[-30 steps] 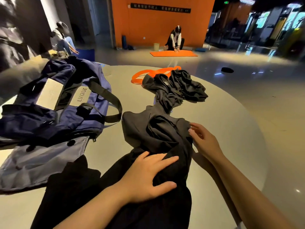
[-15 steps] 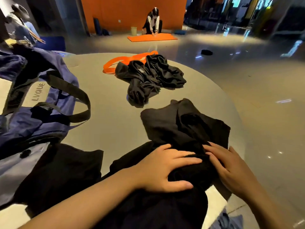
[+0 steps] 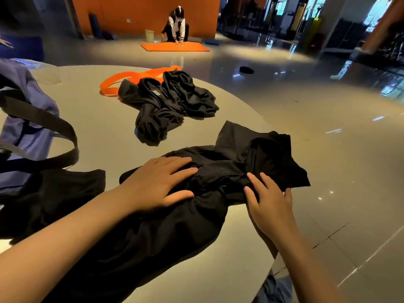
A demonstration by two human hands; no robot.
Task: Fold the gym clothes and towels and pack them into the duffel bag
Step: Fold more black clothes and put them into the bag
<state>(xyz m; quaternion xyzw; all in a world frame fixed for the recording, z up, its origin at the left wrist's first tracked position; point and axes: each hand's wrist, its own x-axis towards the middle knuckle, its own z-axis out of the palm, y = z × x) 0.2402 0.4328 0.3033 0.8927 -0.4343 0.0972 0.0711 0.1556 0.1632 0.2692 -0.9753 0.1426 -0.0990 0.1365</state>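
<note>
Round pale bench; a black garment lies crumpled across its near right part, one corner hanging past the right edge; the cloth runs on toward the near edge under the forearms.

Left hand: palm down on the garment near its middle, fingers straight and slightly spread, pointing right, thumb lying along the cloth; pressing flat, nothing curled round the fabric.

Right hand: palm down at the garment's right side, fingers straight and spread, fingertips on the cloth, heel of the hand over the bare bench near its right edge; no pinch visible.

Second black garment: bunched in a heap farther back at the bench centre, apart from the first; an orange strap loops behind it on the far left side, partly under the heap.

Duffel bag: blue-purple, at the left edge of the bench, partly out of frame; its black handle arcs over the bench; whether the bag is unzipped cannot be told; more black cloth lies just in front of the bag, near left.

Background: glossy floor; a person crouches over an orange mat by an orange wall; a small bin beside the mat.
</note>
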